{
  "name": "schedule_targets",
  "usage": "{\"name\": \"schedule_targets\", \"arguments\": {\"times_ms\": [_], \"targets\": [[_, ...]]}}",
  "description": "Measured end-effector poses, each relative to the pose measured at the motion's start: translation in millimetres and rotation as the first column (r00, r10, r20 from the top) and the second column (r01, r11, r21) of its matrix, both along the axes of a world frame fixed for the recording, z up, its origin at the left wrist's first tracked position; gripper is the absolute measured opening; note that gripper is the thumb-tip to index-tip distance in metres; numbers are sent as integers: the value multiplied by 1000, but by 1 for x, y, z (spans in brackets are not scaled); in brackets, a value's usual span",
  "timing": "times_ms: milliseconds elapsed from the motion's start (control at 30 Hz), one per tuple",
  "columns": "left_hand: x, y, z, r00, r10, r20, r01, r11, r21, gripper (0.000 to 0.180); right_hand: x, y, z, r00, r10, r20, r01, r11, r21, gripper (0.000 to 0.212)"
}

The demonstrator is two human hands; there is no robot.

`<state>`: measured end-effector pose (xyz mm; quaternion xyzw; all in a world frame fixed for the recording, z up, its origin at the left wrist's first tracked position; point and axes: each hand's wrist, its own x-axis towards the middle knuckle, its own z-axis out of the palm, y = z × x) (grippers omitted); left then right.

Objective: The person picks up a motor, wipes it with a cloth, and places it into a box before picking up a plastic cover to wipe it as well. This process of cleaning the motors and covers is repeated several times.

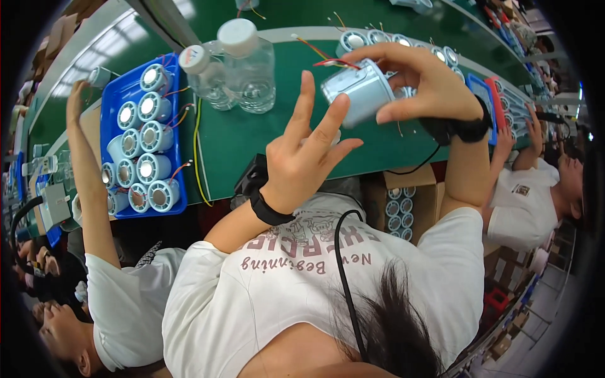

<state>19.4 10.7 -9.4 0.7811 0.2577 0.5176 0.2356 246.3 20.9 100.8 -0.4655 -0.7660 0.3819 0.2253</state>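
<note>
A light blue cylindrical housing (359, 94), perhaps a small motor unit, is tilted above the green bench. My right hand (438, 85) grips it from the right, fingers over the top and thumb beneath. Red and yellow wires (328, 62) stick out from its upper left side. Just left of it is my left hand (296, 160), with its fingers stretched and spread apart. One fingertip overlaps the housing's lower left side in the picture; whether it touches, I cannot tell. Something pale shows behind the left fingers, too hidden to name.
A blue tray (115, 91) of similar housings lies on the left. Beside it stand two clear bottles (255, 79) with white caps. More housings (378, 38) line the back. An open cardboard box (428, 189) holds several cylinders below the bench. Co-workers sit on both sides.
</note>
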Motion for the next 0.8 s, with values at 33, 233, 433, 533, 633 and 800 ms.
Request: {"name": "schedule_targets", "arguments": {"times_ms": [33,233,433,533,633,800], "targets": [[1,-1,-3,999,-32,37,31,999,36,76,-4,-14,2,998,-50,-35,46,992,-113,69],[3,-22,4,971,-153,183,177,977,-121,74,9,-65,-7,896,-277,-346,95,883,-460,97],[3,-28,3,939,-306,160,342,885,-316,87,5,-84,-21,979,-74,-190,76,997,3,99],[4,-29,4,943,-314,109,331,918,-221,89,5,-88,-26,989,-62,-133,73,994,78,99],[3,-29,3,940,-322,109,337,926,-169,90,11,-86,-31,986,8,-168,13,992,125,99],[2,-27,5,922,-348,168,371,919,-134,92,14,-82,-25,989,72,-129,-53,988,148,97]]}}
